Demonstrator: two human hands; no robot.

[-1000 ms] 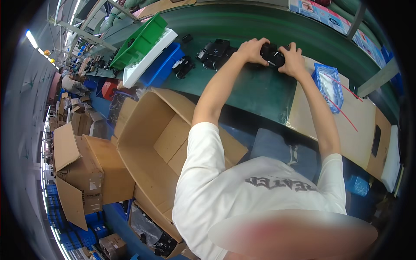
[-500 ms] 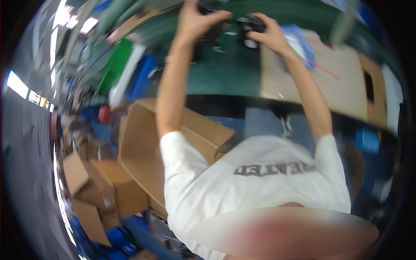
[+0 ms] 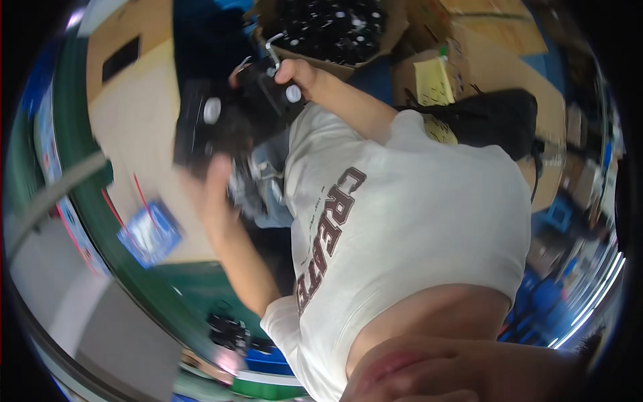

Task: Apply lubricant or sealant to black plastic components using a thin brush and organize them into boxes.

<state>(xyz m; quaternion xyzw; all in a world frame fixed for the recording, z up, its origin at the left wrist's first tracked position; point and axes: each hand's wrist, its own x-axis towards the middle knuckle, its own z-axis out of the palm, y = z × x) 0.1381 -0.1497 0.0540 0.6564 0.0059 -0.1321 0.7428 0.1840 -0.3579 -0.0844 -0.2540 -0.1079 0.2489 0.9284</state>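
My right hand (image 3: 299, 75) is closed on a black blocky part (image 3: 264, 100) with a round white disc on it. A thin, bent, shiny metal piece (image 3: 271, 50) sticks up beside the thumb. Against this part is a second black block (image 3: 194, 124), also with a white disc; whether the two are joined I cannot tell. My left hand (image 3: 211, 194) is smeared by motion at the near end of the second block, and its grip is unclear. Just beyond my right hand stands a cardboard box (image 3: 395, 30) holding many small black pieces with shiny spots.
A tan board (image 3: 127, 127) lies on the green bench (image 3: 194, 295), with a blue-and-white packet (image 3: 151, 234) on it. Dark cables or parts (image 3: 228, 328) lie farther along. A yellow paper (image 3: 434, 80) and a black bag (image 3: 495, 117) sit by cardboard boxes (image 3: 506, 63).
The view has swung round, from my arms stretched over the green bench to my hands beside the box of black pieces. The black parts are now closer to my body.
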